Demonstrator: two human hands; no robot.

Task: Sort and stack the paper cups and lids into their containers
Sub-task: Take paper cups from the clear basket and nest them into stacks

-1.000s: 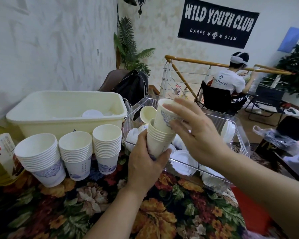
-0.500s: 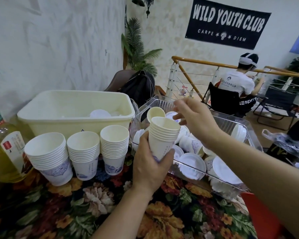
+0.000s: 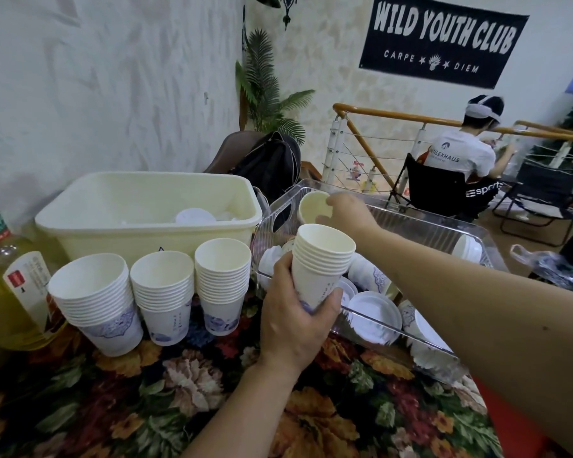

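Note:
My left hand [image 3: 293,317] grips a stack of white paper cups [image 3: 321,259] with blue print, held upright in front of the clear plastic bin [image 3: 424,226]. My right hand [image 3: 346,211] reaches into that bin's far left corner and takes hold of a single cup [image 3: 311,206] lying on its side with its mouth toward me. Loose cups and white lids [image 3: 374,312] lie in the clear bin. Three cup stacks [image 3: 161,289] stand on the flowered tablecloth. The cream tub [image 3: 146,223] behind them holds a few lids [image 3: 191,216].
A bottle of yellow liquid [image 3: 4,285] stands at the left table edge. A black backpack [image 3: 268,163] sits behind the tub. A seated person [image 3: 460,157] is by the stair railing [image 3: 394,117]. A plastic bag [image 3: 556,266] lies at the far right.
My right hand seated a cup onto the held stack, then reached away to the back of the clear bin and onto a lying cup. The left hand keeps its stack.

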